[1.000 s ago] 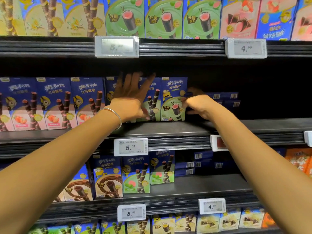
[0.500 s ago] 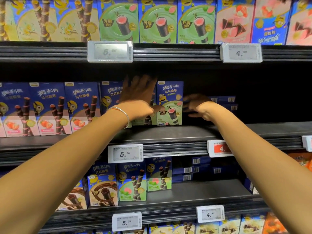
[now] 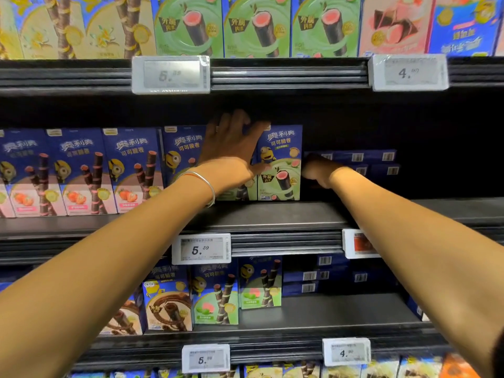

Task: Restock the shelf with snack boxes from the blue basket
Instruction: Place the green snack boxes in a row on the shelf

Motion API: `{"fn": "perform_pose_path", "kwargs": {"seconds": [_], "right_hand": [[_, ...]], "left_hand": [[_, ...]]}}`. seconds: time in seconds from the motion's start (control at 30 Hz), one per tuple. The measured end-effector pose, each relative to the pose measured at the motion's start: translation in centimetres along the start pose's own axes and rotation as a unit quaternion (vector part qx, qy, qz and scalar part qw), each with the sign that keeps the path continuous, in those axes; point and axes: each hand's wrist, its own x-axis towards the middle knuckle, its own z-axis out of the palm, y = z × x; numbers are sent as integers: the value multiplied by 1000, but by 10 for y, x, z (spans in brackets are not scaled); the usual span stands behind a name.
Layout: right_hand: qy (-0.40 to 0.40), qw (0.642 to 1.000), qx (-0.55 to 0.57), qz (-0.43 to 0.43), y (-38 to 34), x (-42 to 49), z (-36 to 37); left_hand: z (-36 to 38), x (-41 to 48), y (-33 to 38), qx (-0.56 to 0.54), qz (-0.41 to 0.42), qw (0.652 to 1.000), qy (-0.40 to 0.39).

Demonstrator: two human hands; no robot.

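Dark shop shelving fills the view, and the middle shelf (image 3: 272, 214) carries a row of upright blue snack boxes. At its left stand the strawberry boxes (image 3: 81, 173). Next, the left hand (image 3: 231, 148), a bracelet (image 3: 207, 184) at its wrist, lies flat with fingers spread against the box fronts. Just right of it stands the green-fronted box (image 3: 281, 165), last in the row. The right hand (image 3: 319, 170) is at that box's right side. Its fingers are lost in shadow, so its grip cannot be told. Farther right, flat-lying boxes (image 3: 381, 159) sit at the back.
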Motion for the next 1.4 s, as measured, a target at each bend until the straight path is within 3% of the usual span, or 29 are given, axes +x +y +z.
{"fn": "perform_pose_path", "kwargs": {"seconds": [0.27, 0.5, 0.77, 1.4], "right_hand": [[-45, 985, 120, 112, 8, -6, -22], [-111, 983, 137, 56, 16, -18, -31], [-113, 985, 132, 23, 14, -22, -23], [-98, 981, 161, 54, 13, -25, -24]], "left_hand": [[0, 1, 2, 5, -10, 1000, -11], [-3, 1, 7, 18, -16, 1000, -15], [-2, 2, 10, 42, -18, 999, -11], [-4, -2, 9, 9, -11, 1000, -11]]}}
